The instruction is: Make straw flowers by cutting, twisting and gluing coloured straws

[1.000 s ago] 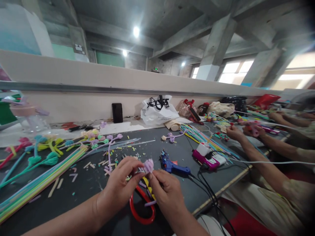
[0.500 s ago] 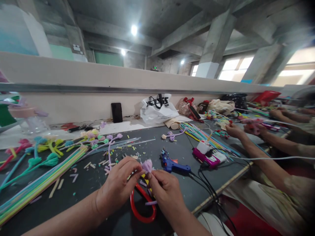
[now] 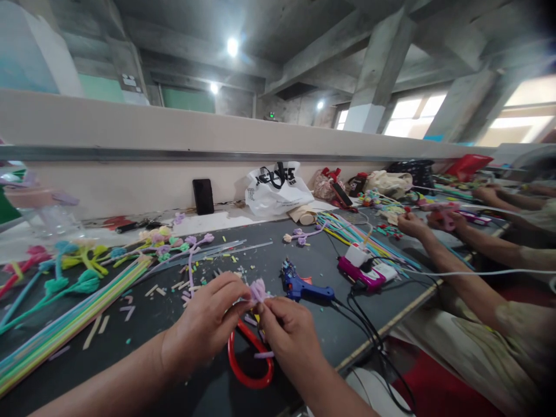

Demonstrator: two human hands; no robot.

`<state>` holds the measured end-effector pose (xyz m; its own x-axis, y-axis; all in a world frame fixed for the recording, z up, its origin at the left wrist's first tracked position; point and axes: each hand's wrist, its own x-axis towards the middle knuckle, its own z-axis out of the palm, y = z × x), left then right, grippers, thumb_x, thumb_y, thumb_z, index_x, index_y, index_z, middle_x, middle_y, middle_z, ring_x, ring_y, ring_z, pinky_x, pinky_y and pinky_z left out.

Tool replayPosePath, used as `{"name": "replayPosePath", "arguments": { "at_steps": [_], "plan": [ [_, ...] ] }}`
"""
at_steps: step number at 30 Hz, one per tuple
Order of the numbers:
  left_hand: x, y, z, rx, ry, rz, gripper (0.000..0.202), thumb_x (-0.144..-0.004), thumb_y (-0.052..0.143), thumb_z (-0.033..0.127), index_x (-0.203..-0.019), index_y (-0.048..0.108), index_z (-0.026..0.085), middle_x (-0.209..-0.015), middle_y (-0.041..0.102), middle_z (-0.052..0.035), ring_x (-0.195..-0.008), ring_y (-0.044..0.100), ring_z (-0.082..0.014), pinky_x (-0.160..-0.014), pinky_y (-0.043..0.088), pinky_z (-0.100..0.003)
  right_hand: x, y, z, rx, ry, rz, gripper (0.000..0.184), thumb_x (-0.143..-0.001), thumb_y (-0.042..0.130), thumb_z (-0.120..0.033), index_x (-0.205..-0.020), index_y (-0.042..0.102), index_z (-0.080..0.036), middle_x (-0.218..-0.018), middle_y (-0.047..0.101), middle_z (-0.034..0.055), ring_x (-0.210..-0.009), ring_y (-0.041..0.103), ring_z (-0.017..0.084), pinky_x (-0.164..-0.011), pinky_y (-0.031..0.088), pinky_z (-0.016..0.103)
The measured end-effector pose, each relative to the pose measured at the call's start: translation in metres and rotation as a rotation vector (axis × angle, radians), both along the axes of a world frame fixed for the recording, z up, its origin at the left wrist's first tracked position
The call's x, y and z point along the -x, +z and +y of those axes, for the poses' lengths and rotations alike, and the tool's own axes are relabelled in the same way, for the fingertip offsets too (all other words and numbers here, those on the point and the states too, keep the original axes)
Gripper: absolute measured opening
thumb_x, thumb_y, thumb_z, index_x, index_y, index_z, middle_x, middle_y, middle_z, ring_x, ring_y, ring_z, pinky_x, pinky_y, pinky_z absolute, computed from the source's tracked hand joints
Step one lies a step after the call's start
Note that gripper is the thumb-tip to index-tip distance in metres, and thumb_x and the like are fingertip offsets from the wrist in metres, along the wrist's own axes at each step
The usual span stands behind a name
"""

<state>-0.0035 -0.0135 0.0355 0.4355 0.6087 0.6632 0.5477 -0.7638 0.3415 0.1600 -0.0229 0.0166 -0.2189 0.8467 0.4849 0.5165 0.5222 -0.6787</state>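
Observation:
Between my two hands is a small light-purple flower [image 3: 258, 289] of fuzzy pipe cleaner, its petals bunched upward. My right hand [image 3: 290, 331] pinches its base between thumb and fingertips. From the left, my left hand [image 3: 208, 315] is closed, with thumb and forefinger pinched at the flower's lower side; the exact spot of contact is partly hidden. Under both hands lies a pair of scissors [image 3: 249, 383] with red handles, its blades mostly covered. A short purple pipe-cleaner piece [image 3: 263, 355] rests across one handle.
To the right are a blue glue gun [image 3: 308, 288] and a magenta power strip [image 3: 365, 277] with black cables. Bundled pipe cleaners [image 3: 82, 313] and finished-looking coloured flowers [image 3: 87, 282] lie left, among scattered cut bits. A co-worker's hands [image 3: 414, 226] work farther right.
The view has shifted slightly, so everything sits a little farther left and higher. Both hands keep their pinch at the purple flower, with only a slight shift of the fingers.

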Motion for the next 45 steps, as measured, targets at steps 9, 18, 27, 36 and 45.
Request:
{"name": "replayPosePath", "arguments": {
  "at_steps": [9,18,27,36,45],
  "plan": [
    [0.005,0.004,0.002,0.030,-0.049,0.081,0.013,-0.082,0.044,0.010,-0.085,0.054,0.018,-0.079,0.055,-0.0026,-0.073,0.052,-0.0112,-0.065,0.043,-0.020,-0.002,-0.002,0.001,-0.043,-0.014,-0.038,0.034,-0.083,0.041,-0.022,-0.050,0.042,-0.017,-0.049,0.042,-0.0025,-0.050,0.043,0.009,-0.051,0.028,0.021],
    [0.000,0.007,0.003,0.167,-0.076,0.007,0.016,-0.084,0.043,0.013,-0.075,0.055,0.016,-0.072,0.052,-0.0019,-0.069,0.049,-0.0109,-0.062,0.041,-0.021,0.000,-0.003,0.000,-0.105,0.000,-0.054,0.032,-0.081,0.041,-0.018,-0.049,0.040,-0.017,-0.048,0.042,-0.0028,-0.048,0.041,0.008,-0.050,0.027,0.019],
    [0.002,0.007,0.001,0.035,-0.032,0.051,0.009,-0.081,0.050,0.016,-0.087,0.057,0.018,-0.081,0.057,-0.0036,-0.078,0.052,-0.0133,-0.070,0.044,-0.024,-0.001,-0.001,0.000,-0.033,-0.013,0.013,0.034,-0.083,0.041,-0.022,-0.050,0.046,-0.016,-0.048,0.046,-0.0014,-0.048,0.045,0.008,-0.050,0.029,0.019],
    [0.002,0.012,-0.001,0.045,-0.010,0.056,0.008,-0.080,0.051,0.014,-0.079,0.059,0.017,-0.075,0.058,-0.0022,-0.073,0.053,-0.0117,-0.067,0.043,-0.022,0.000,0.000,-0.003,-0.103,0.029,-0.009,0.033,-0.082,0.043,-0.019,-0.049,0.045,-0.015,-0.047,0.044,-0.0020,-0.048,0.044,0.007,-0.051,0.029,0.018],
    [0.001,0.011,0.000,0.226,0.099,-0.108,0.008,-0.078,0.055,0.023,-0.084,0.059,0.019,-0.076,0.056,-0.0012,-0.072,0.052,-0.0129,-0.064,0.041,-0.023,-0.004,0.002,-0.002,-0.015,0.011,0.102,0.033,-0.084,0.043,-0.024,-0.054,0.054,-0.015,-0.050,0.049,-0.0007,-0.050,0.047,0.009,-0.051,0.032,0.020]
  ]
}}
